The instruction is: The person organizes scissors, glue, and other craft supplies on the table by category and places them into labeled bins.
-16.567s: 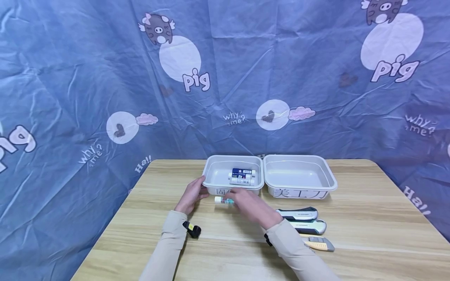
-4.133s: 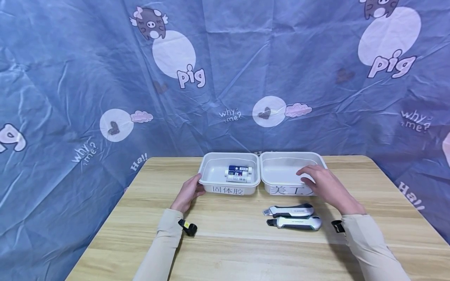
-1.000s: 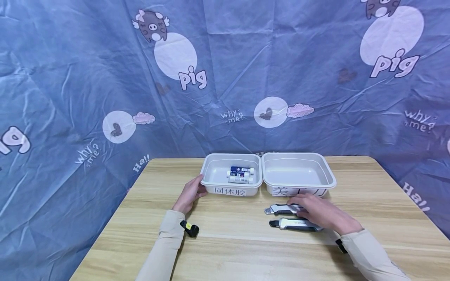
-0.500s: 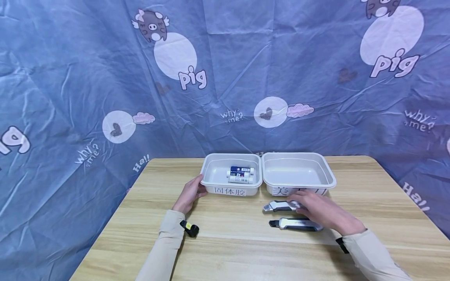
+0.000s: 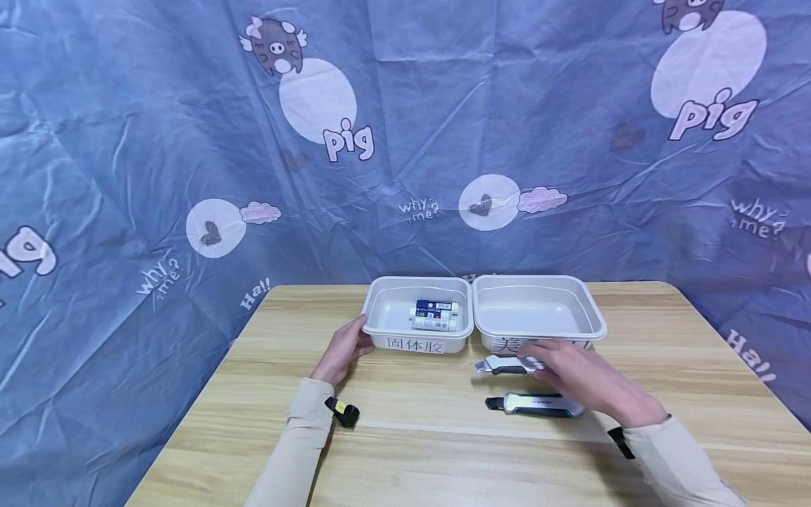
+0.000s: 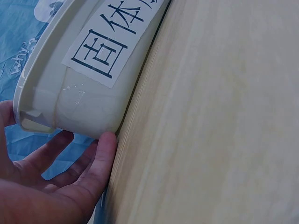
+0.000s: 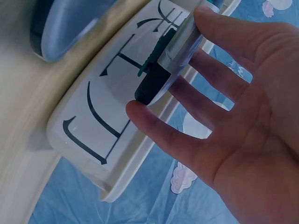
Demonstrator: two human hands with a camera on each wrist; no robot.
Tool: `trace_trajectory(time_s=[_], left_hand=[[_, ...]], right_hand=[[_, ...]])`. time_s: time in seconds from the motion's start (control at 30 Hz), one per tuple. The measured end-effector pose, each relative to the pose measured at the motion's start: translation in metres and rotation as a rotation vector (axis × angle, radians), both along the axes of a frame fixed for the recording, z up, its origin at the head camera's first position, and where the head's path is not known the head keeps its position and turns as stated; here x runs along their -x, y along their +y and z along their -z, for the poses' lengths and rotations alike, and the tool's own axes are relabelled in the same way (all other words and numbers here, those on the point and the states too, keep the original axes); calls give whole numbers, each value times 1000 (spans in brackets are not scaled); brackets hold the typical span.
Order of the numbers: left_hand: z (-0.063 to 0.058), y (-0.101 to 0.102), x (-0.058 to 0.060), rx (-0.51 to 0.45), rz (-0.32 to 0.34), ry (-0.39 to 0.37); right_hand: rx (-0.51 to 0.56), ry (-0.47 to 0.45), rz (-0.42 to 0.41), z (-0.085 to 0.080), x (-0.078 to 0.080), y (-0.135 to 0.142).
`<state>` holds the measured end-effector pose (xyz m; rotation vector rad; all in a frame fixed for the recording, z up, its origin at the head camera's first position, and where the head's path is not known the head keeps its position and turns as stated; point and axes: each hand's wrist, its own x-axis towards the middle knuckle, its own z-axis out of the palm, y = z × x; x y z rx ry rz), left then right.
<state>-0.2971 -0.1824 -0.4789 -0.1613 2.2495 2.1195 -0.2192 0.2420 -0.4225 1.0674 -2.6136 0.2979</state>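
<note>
My right hand (image 5: pixel 573 373) pinches a silver-and-dark utility knife (image 5: pixel 507 365) between thumb and fingers, just before the front wall of the right white box (image 5: pixel 541 338). In the right wrist view, the knife's dark end (image 7: pixel 153 86) lies against a fingertip, with the box's labelled wall behind it. A second utility knife (image 5: pixel 535 404) lies on the table below that hand. My left hand (image 5: pixel 342 350) rests against the left end of the left white box (image 5: pixel 374 325), thumb at the rim and fingertips on the wall. Blue-and-white glue sticks (image 5: pixel 434 315) lie in this box.
Both boxes stand side by side toward the back of the wooden table (image 5: pixel 405 458), with printed Chinese labels on their fronts. A blue patterned cloth (image 5: pixel 405 141) hangs behind the table. Each wrist wears a small black camera (image 5: pixel 345 413).
My right hand has picked up the farther utility knife and moved it toward the right box. A yellow knife, on the table earliest, is out of sight. My left hand stays at its box.
</note>
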Motion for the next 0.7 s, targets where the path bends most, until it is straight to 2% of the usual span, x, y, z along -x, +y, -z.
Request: trace_trajectory(time_s=[0.2, 0.7], left_hand=[[-1, 1, -1, 6, -2, 6], [-1, 1, 0, 11, -3, -2]], right_hand=[[15, 33, -8, -5, -2, 1], [31, 37, 39, -13, -6, 5]])
